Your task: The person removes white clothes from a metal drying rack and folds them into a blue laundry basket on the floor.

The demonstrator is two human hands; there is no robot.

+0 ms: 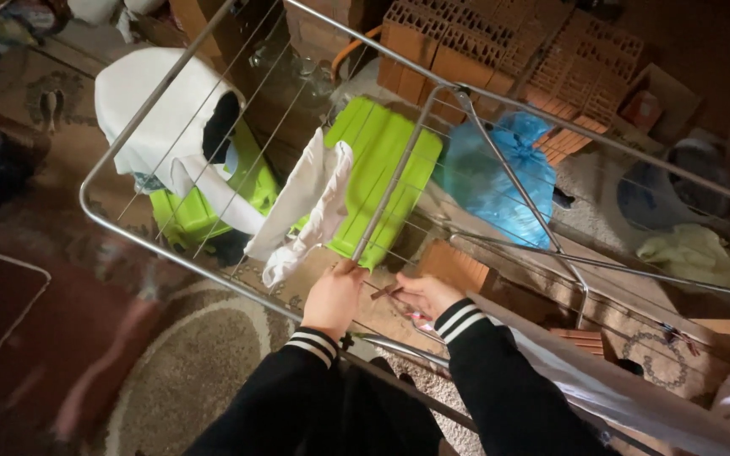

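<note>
My left hand [334,295] is pinched on a line of the metal drying rack [120,228], right below the hanging white cloth [306,198]. My right hand [422,294] grips a small brown clothespin [384,292] just beside it.

A metal drying rack [171,253] stands over the floor, and a white cloth [310,203] hangs across its thin wires. Below it, a patterned rug [187,371] covers the floor. On the floor lie a green plastic basket [382,160], a blue plastic bag [496,181], stacked red hollow bricks [500,42] and a pale yellow cloth [699,253].
</note>
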